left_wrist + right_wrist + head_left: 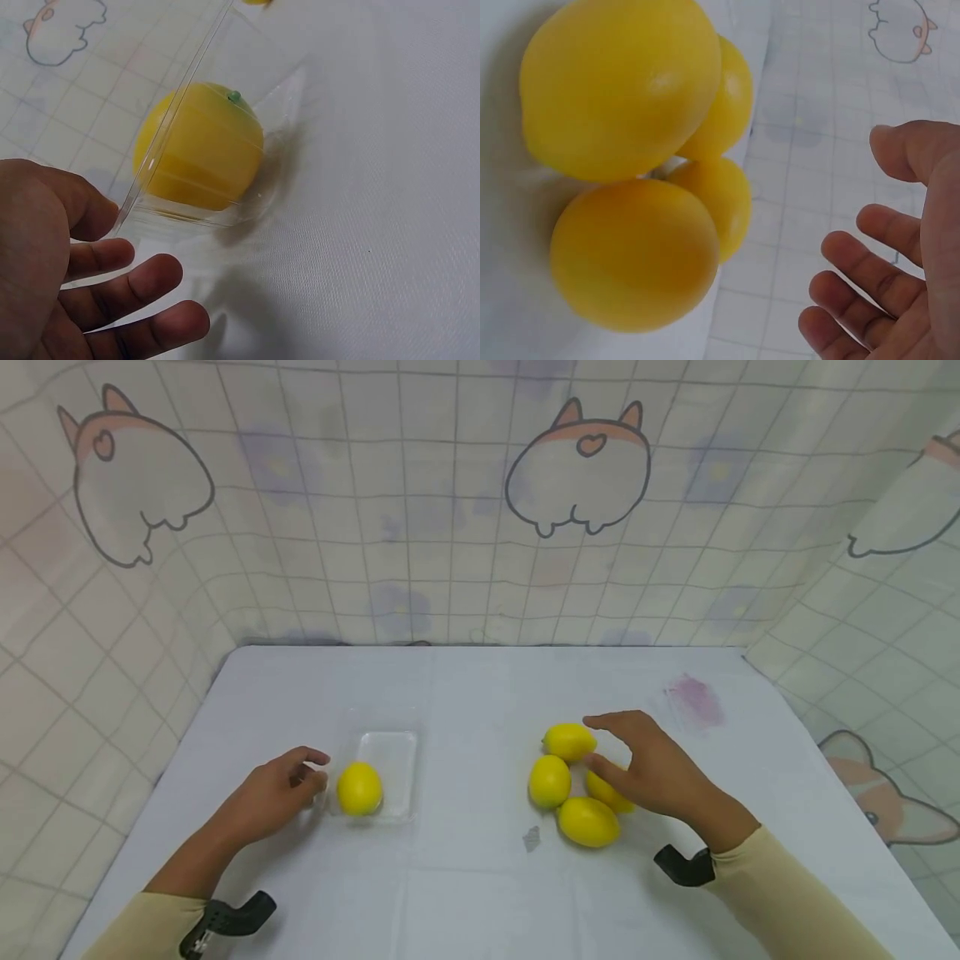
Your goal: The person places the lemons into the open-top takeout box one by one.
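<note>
Five lemons, all bright yellow and smooth-skinned, sit on the white worktop. One, the single lemon, lies in the near left part of a clear plastic container, which stands nearer the worktop's left edge than its right. Close up, this lemon is plump and rounded, a warm golden yellow with a small green nub on a greenish patch at one end. The container's walls are transparent, with thin, shiny rims.

The other four are bunched together on the right half of the worktop, well short of its far edge: a back lemon lying lengthwise with a small pointed tip to the left, a left lemon that looks rounder, a front lemon that is plainly oval, and a right lemon partly hidden by the thumb. Their skin has a soft sheen.

The left hand is beside the container's left side, fingers loosely bent, thumb and forefinger apart; whether it touches the rim I cannot tell. The right hand is above the bunch, thumb and fingers spread, holding nothing.
</note>
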The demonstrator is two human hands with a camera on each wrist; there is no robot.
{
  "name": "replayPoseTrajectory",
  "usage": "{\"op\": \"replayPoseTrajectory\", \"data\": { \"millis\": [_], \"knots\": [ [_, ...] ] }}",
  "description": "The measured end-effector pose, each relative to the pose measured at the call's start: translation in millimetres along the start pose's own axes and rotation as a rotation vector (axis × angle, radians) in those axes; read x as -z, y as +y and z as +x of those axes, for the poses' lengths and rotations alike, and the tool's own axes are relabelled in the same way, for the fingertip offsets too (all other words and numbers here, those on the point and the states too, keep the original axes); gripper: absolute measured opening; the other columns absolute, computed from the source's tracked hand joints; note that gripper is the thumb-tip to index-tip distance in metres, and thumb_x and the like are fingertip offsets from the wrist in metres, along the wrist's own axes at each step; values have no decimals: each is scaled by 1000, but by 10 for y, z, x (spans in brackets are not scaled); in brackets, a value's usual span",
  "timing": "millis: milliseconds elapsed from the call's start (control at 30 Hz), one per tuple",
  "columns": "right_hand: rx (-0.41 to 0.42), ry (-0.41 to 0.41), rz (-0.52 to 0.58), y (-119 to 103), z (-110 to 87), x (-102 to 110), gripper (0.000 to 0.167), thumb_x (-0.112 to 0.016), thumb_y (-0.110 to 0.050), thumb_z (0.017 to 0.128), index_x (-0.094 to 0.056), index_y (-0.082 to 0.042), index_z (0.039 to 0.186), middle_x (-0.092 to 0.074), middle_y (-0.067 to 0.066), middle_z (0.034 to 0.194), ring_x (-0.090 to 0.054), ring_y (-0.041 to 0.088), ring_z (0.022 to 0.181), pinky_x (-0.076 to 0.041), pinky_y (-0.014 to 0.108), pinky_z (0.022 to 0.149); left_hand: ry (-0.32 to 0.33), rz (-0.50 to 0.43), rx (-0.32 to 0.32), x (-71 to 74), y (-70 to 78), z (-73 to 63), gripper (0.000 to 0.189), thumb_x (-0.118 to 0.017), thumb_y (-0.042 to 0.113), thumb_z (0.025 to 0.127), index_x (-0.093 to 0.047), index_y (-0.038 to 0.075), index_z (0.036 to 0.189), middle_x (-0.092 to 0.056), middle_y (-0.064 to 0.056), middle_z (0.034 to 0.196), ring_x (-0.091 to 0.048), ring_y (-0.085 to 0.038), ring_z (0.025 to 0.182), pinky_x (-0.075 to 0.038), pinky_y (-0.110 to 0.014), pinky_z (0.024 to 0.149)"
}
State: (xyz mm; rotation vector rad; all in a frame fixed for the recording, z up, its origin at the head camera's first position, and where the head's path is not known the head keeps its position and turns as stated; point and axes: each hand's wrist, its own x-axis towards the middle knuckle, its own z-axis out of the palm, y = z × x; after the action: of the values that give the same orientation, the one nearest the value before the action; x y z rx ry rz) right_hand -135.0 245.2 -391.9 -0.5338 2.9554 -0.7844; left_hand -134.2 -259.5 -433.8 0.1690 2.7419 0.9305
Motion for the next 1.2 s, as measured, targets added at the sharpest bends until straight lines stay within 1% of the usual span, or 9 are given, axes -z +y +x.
{"op": "replayPoseTrajectory", "data": {
  "millis": [167,267,433,633,800,933,1200],
  "knots": [
    [-37,-35,-4,86,-47,27,60,-73,-38,95,-54,-17,148,-49,10,149,-43,36,138,-36,62,110,-7,-3,5,-3,-10,-1,37,-57,29,104,-58,6,133,-69,-8,111,-63,-21,92,-54,-38,74],
    [-33,-44,-10,133,-77,40,62,-73,-40,95,-53,-18,149,-50,11,149,-43,36,137,-36,62,110,-7,-4,4,-2,-25,3,38,-57,29,104,-58,6,134,-69,-8,111,-63,-21,91,-54,-38,73],
    [-4,-58,-1,218,-130,42,60,-75,-31,94,-53,-16,148,-51,11,148,-45,36,135,-37,62,109,-5,-3,8,-5,-30,-4,38,-56,30,105,-58,5,133,-69,-8,110,-63,-21,91,-54,-37,72],
    [-22,-109,2,306,-200,34,59,-72,-22,93,-52,-19,149,-49,12,151,-44,38,137,-36,64,108,-4,-7,2,-1,-9,-11,36,-56,29,105,-59,5,132,-69,-8,110,-62,-21,89,-53,-36,71],
    [-13,-144,21,365,-246,23,63,-72,-15,90,-51,-18,149,-48,12,152,-43,38,138,-36,64,109,-1,-4,-3,4,1,-11,36,-56,28,105,-59,6,133,-69,-9,110,-62,-21,88,-53,-35,70],
    [-18,-180,39,407,-262,-1,68,-72,-12,88,-49,-19,152,-46,11,154,-43,38,139,-36,64,108,1,5,-7,9,5,-11,36,-56,28,105,-59,6,133,-69,-9,110,-62,-21,88,-54,-35,70],
    [-36,-228,45,446,-250,-51,75,-72,-10,84,-46,-20,154,-44,10,156,-40,38,142,-32,65,110,-2,-4,-8,15,26,-21,36,-56,28,104,-59,5,132,-69,-9,110,-63,-21,90,-54,-36,72]
  ]
}}
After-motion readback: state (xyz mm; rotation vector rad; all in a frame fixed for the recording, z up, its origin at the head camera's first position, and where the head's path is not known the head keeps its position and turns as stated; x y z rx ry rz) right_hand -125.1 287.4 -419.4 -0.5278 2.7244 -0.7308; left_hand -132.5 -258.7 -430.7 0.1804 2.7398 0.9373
